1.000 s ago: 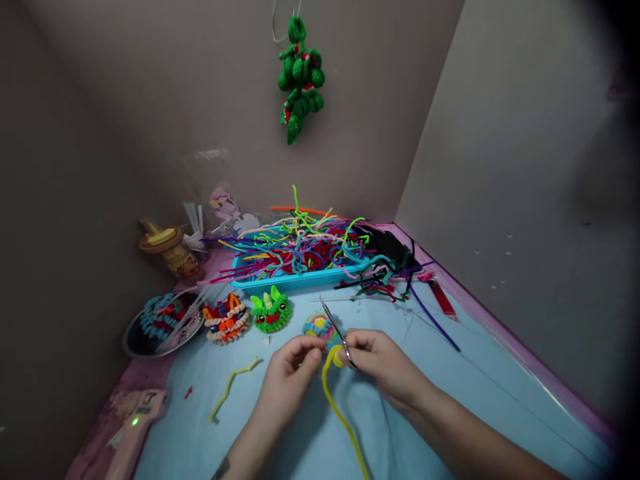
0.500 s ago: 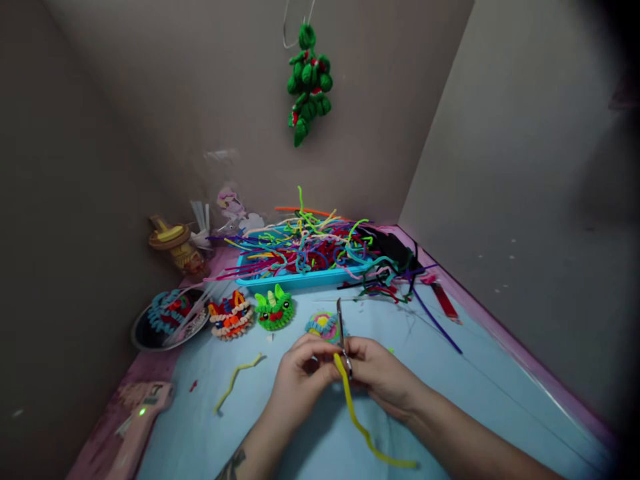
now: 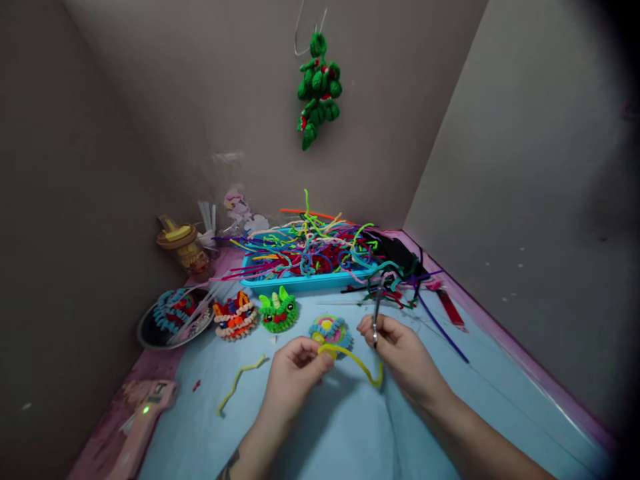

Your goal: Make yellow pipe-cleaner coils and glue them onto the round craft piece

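Note:
Between the thumb and fingers of my left hand (image 3: 297, 377) is one end of a yellow pipe cleaner (image 3: 361, 365), which curves off to the right and bends up near my right hand. My right hand (image 3: 407, 357) is closed on slim metal scissors (image 3: 377, 310), their tip pointing up and away; blur hides whether the blades are apart. Just beyond my hands lies a round blue, pink and yellow pipe-cleaner piece (image 3: 330, 327). Farther left sit a green dragon-like head (image 3: 279, 312) and an orange and peach one (image 3: 235, 320). A short yellow piece (image 3: 235, 387) rests left of my left hand.
A blue tray (image 3: 295, 285) heaped with coloured pipe cleaners stands at the back. To the left are a metal bowl (image 3: 150, 339), a pink glue gun (image 3: 143, 427) with a green light and a drink cup (image 3: 187, 250). A green ornament (image 3: 319, 90) hangs above.
My hands have come apart: my right hand has moved right with the scissors, while my left keeps the yellow pipe cleaner. Its free end has swung up and right. The view has shifted slightly.

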`<action>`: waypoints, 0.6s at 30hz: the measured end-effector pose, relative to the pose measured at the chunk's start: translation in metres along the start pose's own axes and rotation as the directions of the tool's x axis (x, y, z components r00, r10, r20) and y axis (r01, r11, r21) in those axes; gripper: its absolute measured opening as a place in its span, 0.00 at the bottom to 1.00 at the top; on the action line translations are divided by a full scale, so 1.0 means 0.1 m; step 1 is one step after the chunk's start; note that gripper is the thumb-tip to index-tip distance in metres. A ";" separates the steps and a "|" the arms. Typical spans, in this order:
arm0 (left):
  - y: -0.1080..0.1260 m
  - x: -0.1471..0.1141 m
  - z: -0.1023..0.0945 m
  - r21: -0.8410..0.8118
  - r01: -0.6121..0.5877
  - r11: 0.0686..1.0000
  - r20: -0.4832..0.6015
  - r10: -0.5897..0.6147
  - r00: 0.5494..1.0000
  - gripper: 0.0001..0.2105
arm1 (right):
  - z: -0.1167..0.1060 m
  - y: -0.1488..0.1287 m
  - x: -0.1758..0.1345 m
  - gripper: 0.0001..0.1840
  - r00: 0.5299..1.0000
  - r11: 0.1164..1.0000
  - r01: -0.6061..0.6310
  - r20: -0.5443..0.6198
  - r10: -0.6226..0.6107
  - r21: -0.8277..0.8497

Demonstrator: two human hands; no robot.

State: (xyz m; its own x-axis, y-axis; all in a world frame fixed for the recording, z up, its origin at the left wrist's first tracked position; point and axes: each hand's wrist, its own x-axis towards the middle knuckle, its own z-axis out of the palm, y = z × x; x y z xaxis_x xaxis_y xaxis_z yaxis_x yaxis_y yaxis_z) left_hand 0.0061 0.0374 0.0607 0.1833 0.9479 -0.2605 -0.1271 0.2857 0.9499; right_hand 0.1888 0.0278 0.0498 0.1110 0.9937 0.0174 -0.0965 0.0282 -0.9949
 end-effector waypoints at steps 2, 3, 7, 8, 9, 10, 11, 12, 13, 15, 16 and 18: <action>0.04 0.00 -0.03 -0.004 0.004 1.000 -0.037 -0.004 0.999 0.19 | -0.05 -0.05 -0.03 0.22 0.997 0.997 0.082 0.018 -0.081 -0.012; 0.06 0.00 -0.04 -0.010 -0.005 1.000 -0.060 0.004 0.998 0.18 | -0.06 -0.08 -0.07 0.25 0.993 0.995 0.099 0.072 -0.098 -0.011; 0.12 0.00 -0.11 -0.046 -0.041 0.998 -0.131 0.035 0.991 0.17 | 0.02 -0.21 -0.23 0.39 0.855 0.991 0.098 0.518 -0.038 -0.088; 0.13 0.01 -0.14 -0.051 -0.039 0.998 -0.133 0.032 0.991 0.16 | 0.06 -0.22 -0.26 0.38 0.800 0.987 0.095 0.600 0.001 -0.128; 0.14 0.01 -0.17 -0.052 -0.033 0.998 -0.131 0.026 0.991 0.16 | 0.10 -0.22 -0.29 0.36 0.757 0.982 0.088 0.652 0.042 -0.165; 0.15 0.02 -0.21 -0.050 -0.026 0.998 -0.128 0.020 0.992 0.16 | 0.15 -0.21 -0.31 0.32 0.733 0.979 0.075 0.676 0.075 -0.190; 0.15 0.03 -0.24 -0.047 -0.020 0.999 -0.126 0.014 0.992 0.17 | 0.18 -0.19 -0.32 0.27 0.721 0.977 0.054 0.685 0.105 -0.207; 0.16 0.04 -0.27 -0.041 -0.016 0.999 -0.125 0.011 0.992 0.17 | 0.22 -0.16 -0.32 0.22 0.718 0.975 0.032 0.684 0.129 -0.218; 0.17 0.05 -0.30 -0.032 -0.017 0.999 -0.125 0.013 0.992 0.17 | 0.24 -0.14 -0.32 0.17 0.720 0.973 0.010 0.677 0.152 -0.228; 0.18 0.05 -0.34 -0.006 -0.023 1.000 -0.110 0.023 0.994 0.17 | 0.27 -0.10 -0.31 0.09 0.723 0.963 -0.036 0.658 0.209 -0.266; 0.19 0.04 -0.35 0.010 -0.025 1.000 -0.091 0.025 0.996 0.17 | 0.27 -0.09 -0.31 0.06 0.725 0.956 -0.058 0.646 0.239 -0.288; 0.20 0.02 -0.34 0.044 -0.020 0.999 -0.040 0.022 0.999 0.18 | 0.28 -0.08 -0.30 0.04 0.733 0.940 -0.085 0.618 0.283 -0.330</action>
State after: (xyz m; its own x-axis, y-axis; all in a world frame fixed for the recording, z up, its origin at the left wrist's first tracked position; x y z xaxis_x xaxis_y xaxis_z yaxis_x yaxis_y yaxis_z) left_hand -0.0295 0.0500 0.0736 0.1417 0.9588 -0.2460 -0.0883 0.2598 0.9616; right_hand 0.1588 0.0009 0.0603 -0.5570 0.8040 -0.2081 0.2264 -0.0940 -0.9695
